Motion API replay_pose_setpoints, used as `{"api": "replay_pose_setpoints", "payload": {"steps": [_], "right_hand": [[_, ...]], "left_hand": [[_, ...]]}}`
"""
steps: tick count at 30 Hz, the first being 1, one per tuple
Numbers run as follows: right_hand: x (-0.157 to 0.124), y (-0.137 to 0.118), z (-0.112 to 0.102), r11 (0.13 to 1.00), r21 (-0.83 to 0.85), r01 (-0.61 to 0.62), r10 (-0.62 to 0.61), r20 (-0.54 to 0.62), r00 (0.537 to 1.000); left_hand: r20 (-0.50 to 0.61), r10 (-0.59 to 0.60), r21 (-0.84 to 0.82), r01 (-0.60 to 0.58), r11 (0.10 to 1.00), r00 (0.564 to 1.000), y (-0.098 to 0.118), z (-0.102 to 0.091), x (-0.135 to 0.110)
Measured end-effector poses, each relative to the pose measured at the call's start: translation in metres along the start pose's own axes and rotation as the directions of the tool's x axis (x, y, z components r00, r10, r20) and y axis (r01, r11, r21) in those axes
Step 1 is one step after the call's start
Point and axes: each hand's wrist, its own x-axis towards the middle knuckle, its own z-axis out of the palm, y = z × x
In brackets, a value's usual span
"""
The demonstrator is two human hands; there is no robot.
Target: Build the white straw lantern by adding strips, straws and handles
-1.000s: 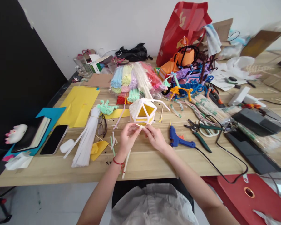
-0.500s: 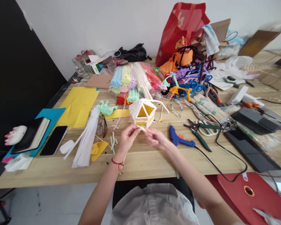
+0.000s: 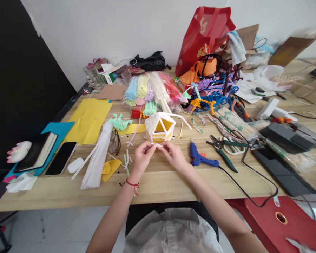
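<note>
White wall (image 3: 107, 28) is fronted by a wooden table (image 3: 171, 186), its back and sides crowded with craft supplies. At the rear right, a red bag (image 3: 191, 45) is propped upright, and yellow paper (image 3: 88, 121) is spread at the left. A pack of coloured stems (image 3: 142, 88) is heaped toward the back, near the middle. White strips (image 3: 93, 161) are bundled to the left of the hands; to the right, a blue glue gun (image 3: 200, 159) is laid with its nozzle pointed away from the near edge.

Just beyond the hands, straight ahead, is set a small house (image 3: 160, 128), framed in white, lined with yellow and covered at its left by a ribbed white roof (image 3: 150, 125). Whether it is touched cannot be told. A pale strip (image 3: 180, 117) is extended rightward from near its top.

On the near side of the house, a white piece (image 3: 157, 144) is pinched between the left hand (image 3: 143, 154) and the right hand (image 3: 175, 156), both closed on it from opposite ends. Its long axis is held roughly side to side, and neither hand is clearly nearer. Short, slim and pale, the piece is partly covered by the grip; its finer texture cannot be made out.
</note>
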Motion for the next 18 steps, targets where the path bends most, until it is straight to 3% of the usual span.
{"api": "replay_pose_setpoints", "payload": {"steps": [5,12,15,18], "right_hand": [[-0.0012,-0.0017,-0.0002,0.999,0.033,-0.021,0.020,0.044,0.999],[0.0030,0.0003,0.0073,0.967,0.199,-0.159,0.097,0.289,0.952],[0.0032,0.0015,0.0071,0.971,0.196,-0.138,0.088,0.244,0.966],[0.0015,0.0015,0.0033,1.000,0.004,-0.016,0.015,0.087,0.996]], "left_hand": [[0.020,-0.007,0.016,0.006,1.000,1.000,0.0007,0.0001,-0.0011],[0.032,-0.032,0.009,0.031,0.999,0.999,-0.0053,-0.0040,-0.0012],[0.004,-0.028,0.013,0.028,1.000,1.000,-0.0065,-0.0044,-0.0007],[-0.011,-0.026,0.024,0.026,0.999,1.000,-0.0061,-0.0039,-0.0003]]}}
